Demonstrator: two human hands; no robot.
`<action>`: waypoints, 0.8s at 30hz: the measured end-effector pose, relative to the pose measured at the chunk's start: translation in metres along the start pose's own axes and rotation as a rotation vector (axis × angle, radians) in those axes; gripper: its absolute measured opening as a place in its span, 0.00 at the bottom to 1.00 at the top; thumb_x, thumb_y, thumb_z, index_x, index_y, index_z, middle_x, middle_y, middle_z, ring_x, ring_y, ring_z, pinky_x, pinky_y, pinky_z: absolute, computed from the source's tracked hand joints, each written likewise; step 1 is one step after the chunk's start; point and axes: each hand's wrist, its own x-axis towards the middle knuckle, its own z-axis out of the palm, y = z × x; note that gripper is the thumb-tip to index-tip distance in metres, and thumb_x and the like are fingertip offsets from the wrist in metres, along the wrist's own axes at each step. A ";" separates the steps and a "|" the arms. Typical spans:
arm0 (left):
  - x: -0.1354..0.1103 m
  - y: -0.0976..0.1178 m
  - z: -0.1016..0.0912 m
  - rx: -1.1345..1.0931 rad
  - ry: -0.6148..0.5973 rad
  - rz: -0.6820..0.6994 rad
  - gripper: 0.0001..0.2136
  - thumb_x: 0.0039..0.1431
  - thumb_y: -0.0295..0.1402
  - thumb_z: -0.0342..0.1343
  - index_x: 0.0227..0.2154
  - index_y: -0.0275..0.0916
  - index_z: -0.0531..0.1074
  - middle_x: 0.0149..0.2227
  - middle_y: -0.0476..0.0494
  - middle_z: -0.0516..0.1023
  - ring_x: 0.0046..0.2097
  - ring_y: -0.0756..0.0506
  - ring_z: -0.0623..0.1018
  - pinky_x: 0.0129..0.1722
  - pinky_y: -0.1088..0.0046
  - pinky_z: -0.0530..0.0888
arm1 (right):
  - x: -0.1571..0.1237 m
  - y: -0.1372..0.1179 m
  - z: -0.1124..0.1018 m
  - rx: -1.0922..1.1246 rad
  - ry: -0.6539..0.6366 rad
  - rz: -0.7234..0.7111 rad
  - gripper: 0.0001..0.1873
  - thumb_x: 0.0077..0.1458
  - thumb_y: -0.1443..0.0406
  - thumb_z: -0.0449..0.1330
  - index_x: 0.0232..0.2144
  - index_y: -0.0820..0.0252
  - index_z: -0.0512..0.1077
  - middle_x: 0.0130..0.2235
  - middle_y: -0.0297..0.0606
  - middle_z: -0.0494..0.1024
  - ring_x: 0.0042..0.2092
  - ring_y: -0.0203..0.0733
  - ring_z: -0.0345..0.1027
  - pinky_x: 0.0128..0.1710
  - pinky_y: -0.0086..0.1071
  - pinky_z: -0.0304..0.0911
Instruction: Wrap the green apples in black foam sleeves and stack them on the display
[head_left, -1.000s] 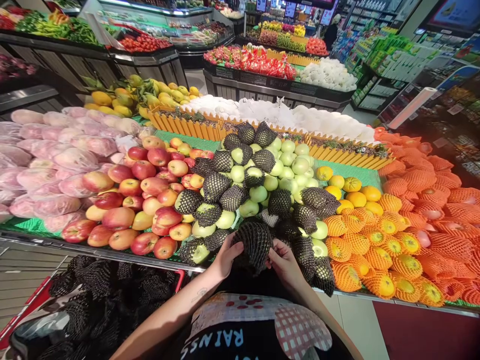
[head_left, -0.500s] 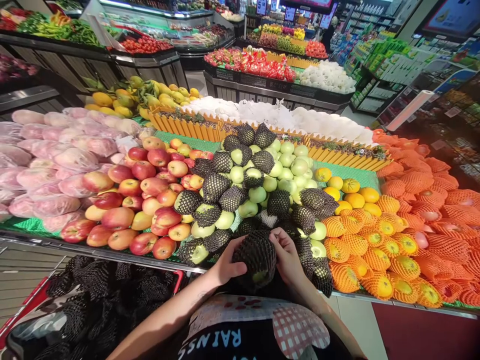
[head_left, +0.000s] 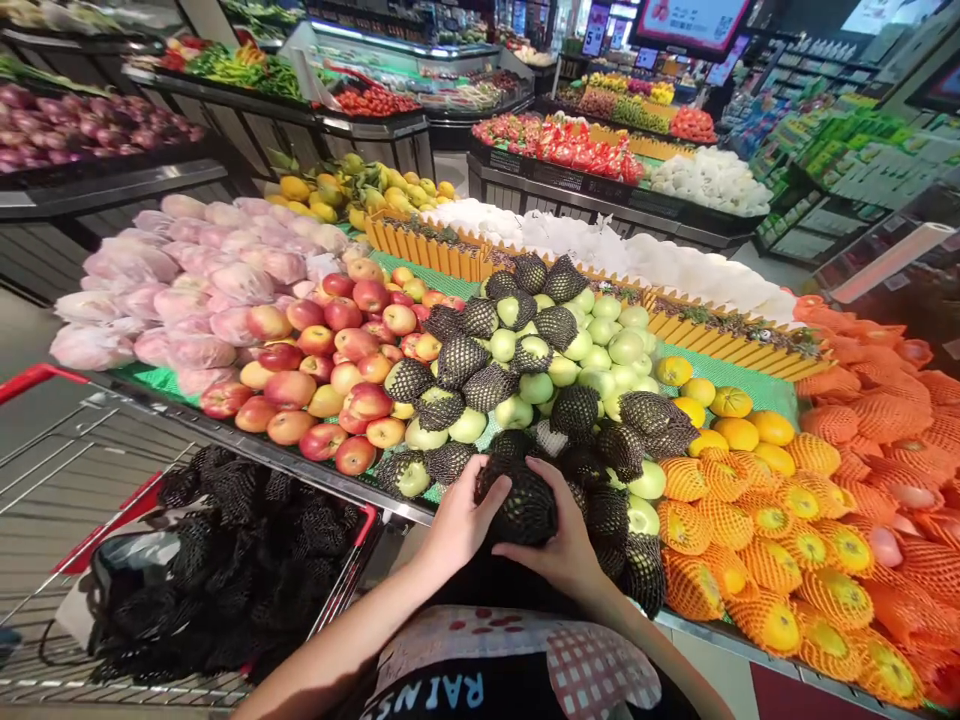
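Note:
Between my two hands is an apple in a black foam net, held just in front of the display's edge. My left hand grips its left side, thumb over the top. My right hand wraps round its right side, thumb underneath. The net covers nearly all of the fruit, so its colour barely shows. Right beyond my hands lie green apples, some bare and some in black nets. A shopping cart at lower left holds a heap of black foam nets.
Red apples and wrapped pink fruit lie to the left. Oranges, fruit in orange nets and red-orange netted fruit fill the right. A low yellow fence runs behind the apples.
My view has turned left, showing more of the cart and a pile of onions. My right hand has shifted from pinching the net's upper edge to wrapping round the apple's side.

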 end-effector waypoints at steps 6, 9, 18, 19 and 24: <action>-0.034 -0.016 0.016 0.146 0.227 0.050 0.12 0.70 0.42 0.45 0.32 0.42 0.65 0.25 0.54 0.66 0.28 0.49 0.67 0.30 0.74 0.63 | -0.022 0.018 0.008 0.048 0.008 0.090 0.54 0.38 0.57 0.78 0.64 0.48 0.58 0.63 0.45 0.67 0.64 0.59 0.61 0.67 0.54 0.53; -0.046 -0.024 0.018 0.301 0.322 0.061 0.08 0.68 0.38 0.47 0.36 0.43 0.68 0.22 0.55 0.67 0.23 0.49 0.68 0.28 0.74 0.62 | -0.036 0.023 0.003 0.077 -0.136 0.108 0.61 0.34 0.57 0.80 0.67 0.49 0.55 0.67 0.47 0.63 0.68 0.61 0.56 0.69 0.56 0.48; -0.072 -0.037 0.008 0.590 0.069 0.202 0.08 0.64 0.39 0.54 0.32 0.43 0.73 0.23 0.49 0.77 0.22 0.47 0.74 0.25 0.73 0.63 | -0.074 0.039 0.016 0.134 -0.296 0.275 0.50 0.36 0.62 0.77 0.61 0.51 0.62 0.60 0.47 0.72 0.61 0.61 0.65 0.63 0.55 0.57; -0.074 -0.037 0.007 0.571 0.053 0.230 0.07 0.62 0.39 0.56 0.32 0.43 0.73 0.22 0.50 0.76 0.21 0.47 0.73 0.25 0.73 0.63 | -0.076 0.039 0.018 0.146 -0.285 0.280 0.48 0.36 0.63 0.76 0.59 0.51 0.63 0.58 0.46 0.73 0.59 0.60 0.67 0.62 0.53 0.59; -0.080 -0.040 0.012 0.565 0.006 0.565 0.11 0.56 0.36 0.60 0.41 0.40 0.76 0.35 0.38 0.84 0.33 0.41 0.80 0.33 0.68 0.73 | -0.081 0.032 0.016 0.327 -0.122 0.299 0.43 0.37 0.61 0.74 0.55 0.49 0.61 0.49 0.38 0.75 0.51 0.52 0.71 0.54 0.44 0.68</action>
